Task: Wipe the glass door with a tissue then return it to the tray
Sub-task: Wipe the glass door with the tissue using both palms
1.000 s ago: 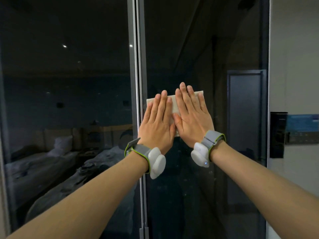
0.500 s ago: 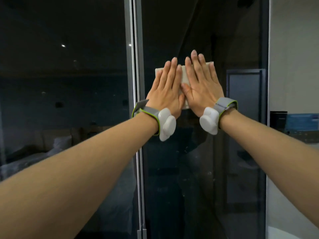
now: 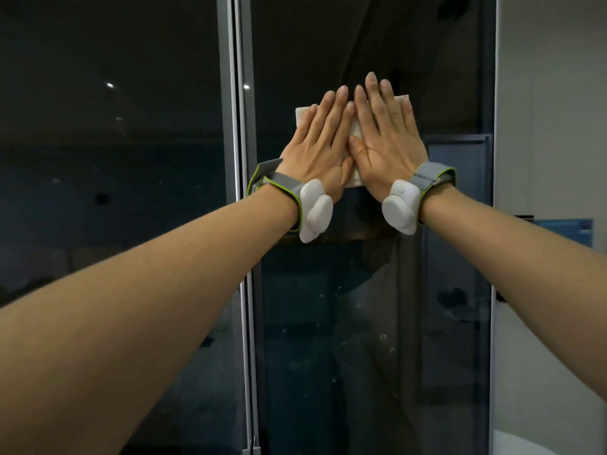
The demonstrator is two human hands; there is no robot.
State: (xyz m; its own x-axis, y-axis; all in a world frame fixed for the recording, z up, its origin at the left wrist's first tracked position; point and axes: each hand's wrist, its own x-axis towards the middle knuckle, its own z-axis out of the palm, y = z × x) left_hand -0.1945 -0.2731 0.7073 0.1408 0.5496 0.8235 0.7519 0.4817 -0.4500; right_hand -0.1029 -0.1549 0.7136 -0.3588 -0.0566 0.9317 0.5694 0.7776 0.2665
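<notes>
Left hand point(image 3: 320, 152), right hand point(image 3: 384, 144) flat on tissue point(image 3: 356, 129), dark glass door point(image 3: 371, 307)

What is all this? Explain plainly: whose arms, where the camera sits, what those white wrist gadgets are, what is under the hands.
No machine here: these are a person's two bare arms, seen from one camera worn on the head, so they reach away from you. The left hand and right hand lie flat, fingers straight, side by side, pressing a white tissue against the dark glass door. Nothing is gripped; the palms pin it. Each wrist carries a white device on a grey strap; its purpose cannot be told. A grey frame stands upright left of the hands. No tray is in view.
</notes>
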